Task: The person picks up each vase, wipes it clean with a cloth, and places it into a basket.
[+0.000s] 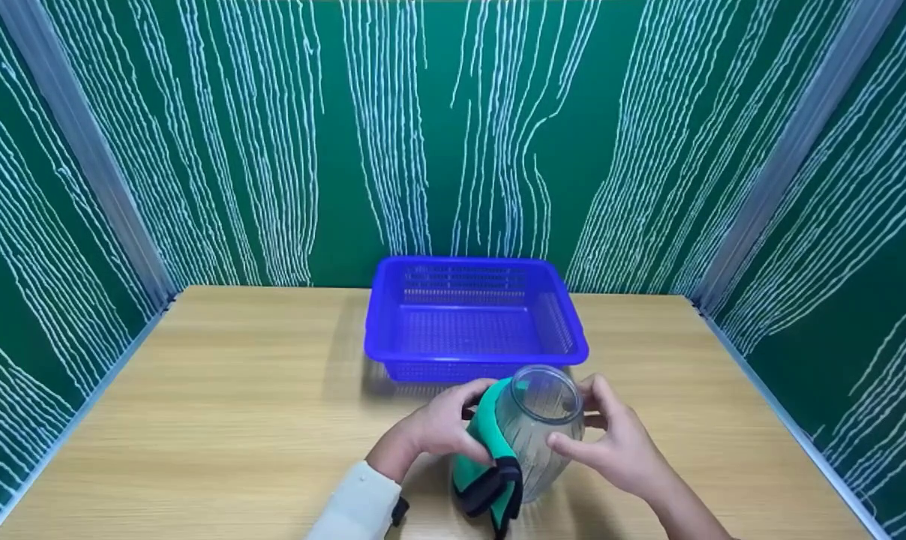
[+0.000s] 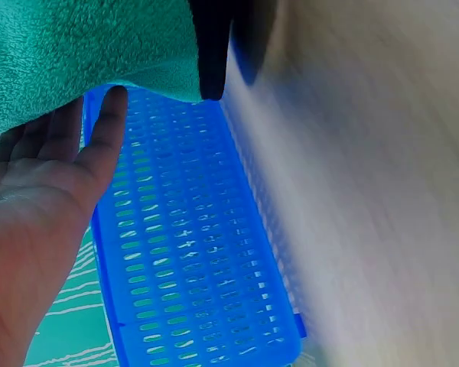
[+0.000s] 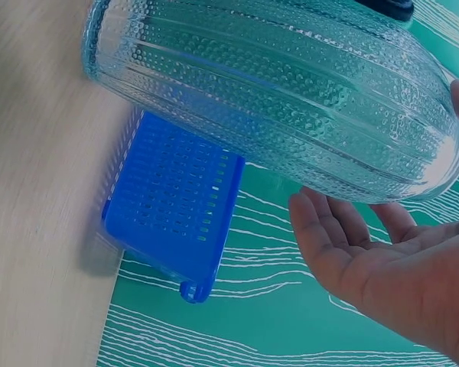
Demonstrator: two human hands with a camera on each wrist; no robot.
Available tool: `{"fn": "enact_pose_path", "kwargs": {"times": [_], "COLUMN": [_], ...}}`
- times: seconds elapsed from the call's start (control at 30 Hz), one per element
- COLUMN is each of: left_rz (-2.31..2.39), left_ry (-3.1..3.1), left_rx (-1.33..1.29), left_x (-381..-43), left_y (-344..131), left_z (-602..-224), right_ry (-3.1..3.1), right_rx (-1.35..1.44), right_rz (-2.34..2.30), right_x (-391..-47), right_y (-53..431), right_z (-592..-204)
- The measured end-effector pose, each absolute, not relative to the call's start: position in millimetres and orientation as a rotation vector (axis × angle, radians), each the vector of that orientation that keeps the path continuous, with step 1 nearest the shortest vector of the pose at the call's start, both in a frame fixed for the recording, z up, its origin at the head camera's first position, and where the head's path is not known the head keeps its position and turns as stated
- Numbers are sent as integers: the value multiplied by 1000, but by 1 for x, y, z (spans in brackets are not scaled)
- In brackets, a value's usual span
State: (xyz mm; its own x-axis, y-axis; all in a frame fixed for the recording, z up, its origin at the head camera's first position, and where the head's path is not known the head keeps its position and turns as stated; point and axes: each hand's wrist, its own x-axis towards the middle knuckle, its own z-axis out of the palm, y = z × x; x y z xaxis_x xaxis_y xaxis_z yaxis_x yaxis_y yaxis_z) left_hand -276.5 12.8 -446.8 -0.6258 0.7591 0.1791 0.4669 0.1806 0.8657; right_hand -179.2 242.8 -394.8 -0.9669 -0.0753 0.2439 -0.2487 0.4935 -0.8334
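Note:
A clear glass vase (image 1: 535,446) with a round open mouth stands tilted slightly in front of me, its ribbed and dimpled side showing in the right wrist view. My right hand (image 1: 622,442) holds it from the right, thumb on the near side and fingers behind. Along the vase's left side lies a green terry cloth (image 1: 487,420) with black edging, which hangs down toward the table. My left hand (image 1: 445,426) grips this cloth, its thumb in front and the other fingers mostly hidden behind it. In the left wrist view the cloth covers those fingertips.
Just behind the vase, a blue perforated plastic basket (image 1: 468,358) sits on the wooden table (image 1: 258,405). Green panels (image 1: 483,135) with white wavy lines enclose the table at the back and both sides.

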Motion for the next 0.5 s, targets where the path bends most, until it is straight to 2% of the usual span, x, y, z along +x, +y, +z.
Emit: {"fn": "enact_pose_path", "kwargs": {"times": [0.5], "left_rz": [1300], "left_ry": [2250], "left_rx": [1123], "left_x": [-275], "left_y": [13], "left_z": [-460], "right_ry": [-2612], "right_rx": [229], "right_rz": [1441], "right_x": [-179], "right_y": [242], "right_z": [-394]}}
